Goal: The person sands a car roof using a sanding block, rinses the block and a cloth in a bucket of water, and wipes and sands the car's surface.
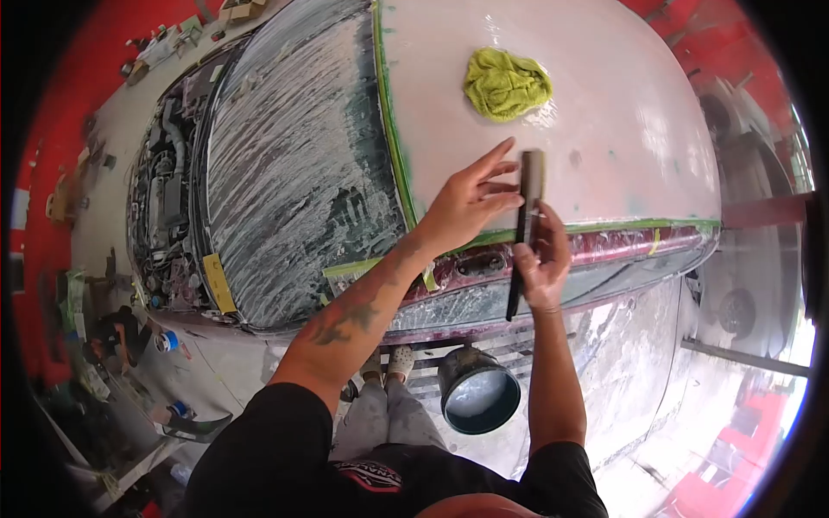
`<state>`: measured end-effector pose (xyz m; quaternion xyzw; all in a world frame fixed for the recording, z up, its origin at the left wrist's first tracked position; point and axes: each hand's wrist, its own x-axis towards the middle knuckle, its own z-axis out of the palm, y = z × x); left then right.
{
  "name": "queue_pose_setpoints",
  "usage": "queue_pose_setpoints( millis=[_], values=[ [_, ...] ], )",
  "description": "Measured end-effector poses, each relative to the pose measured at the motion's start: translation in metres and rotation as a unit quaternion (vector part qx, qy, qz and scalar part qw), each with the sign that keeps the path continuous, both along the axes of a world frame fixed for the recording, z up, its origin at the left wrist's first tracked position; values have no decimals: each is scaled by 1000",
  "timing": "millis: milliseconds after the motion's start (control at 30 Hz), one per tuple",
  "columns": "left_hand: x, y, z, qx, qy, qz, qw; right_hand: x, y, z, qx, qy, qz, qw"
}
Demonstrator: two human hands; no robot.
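Note:
Over the near edge of the car's pale, sanded roof [604, 112], my right hand [545, 263] grips a long, narrow dark bar that looks like a sanding block [525, 233]. The bar stands almost lengthwise in view, with a lighter grey-beige part at its far end. My left hand [473, 203] is open, fingers spread, just left of the bar. Its thumb tip and some fingertips reach the bar's side; whether they press on it I cannot tell. A crumpled yellow-green cloth [508, 84] lies on the roof beyond both hands.
Green masking tape [393, 121] borders the roof beside the residue-streaked windshield [294, 129]. A dark bucket [480, 399] of cloudy water stands by my feet. The engine bay [173, 190] is exposed at left. Another person [121, 332] is low at the far left.

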<state>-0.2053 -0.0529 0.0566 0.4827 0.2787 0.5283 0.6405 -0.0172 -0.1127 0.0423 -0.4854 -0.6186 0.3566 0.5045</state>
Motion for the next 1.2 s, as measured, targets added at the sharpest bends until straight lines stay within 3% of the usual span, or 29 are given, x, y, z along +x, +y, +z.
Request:
queue_pose_setpoints(
  millis=[33,67,133,267,300,400,433,600,733,800,1000,1100,1200],
  values=[
    [-12,-19,3,-49,-79,-29,995,-16,-13,10,-12,-7,17,1000],
    [-23,-34,3,-50,-83,-33,995,-26,-24,13,-36,-15,30,999],
    [-46,-54,3,-27,-76,-2,997,-38,-34,6,-9,-45,49,998],
    [-77,-82,-3,32,-41,32,998,-69,-49,2,5,9,105,994],
    [-83,-86,-3,7,-47,36,998,-77,-56,11,-41,22,117,992],
    [-99,-97,2,9,-35,75,997,-91,-59,16,-22,13,166,986],
    [-103,-100,3,11,-37,78,996,-99,-60,19,20,-16,146,989],
    [-115,-109,-10,19,-24,149,988,-118,-72,30,10,-128,99,987],
    [-121,-117,-10,-5,-53,150,987,-128,-77,28,-50,-105,108,987],
    [-126,-121,-4,-71,-69,134,986,-130,-78,28,-60,-90,112,988],
    [-133,-125,-6,-41,-22,111,993,-141,-77,31,-36,-150,103,983],
    [-127,-126,-18,9,-21,90,996,-149,-67,26,-154,37,94,983],
    [-130,-132,-14,-49,-55,82,994,-138,-52,31,-162,-51,144,975]
  ],
)
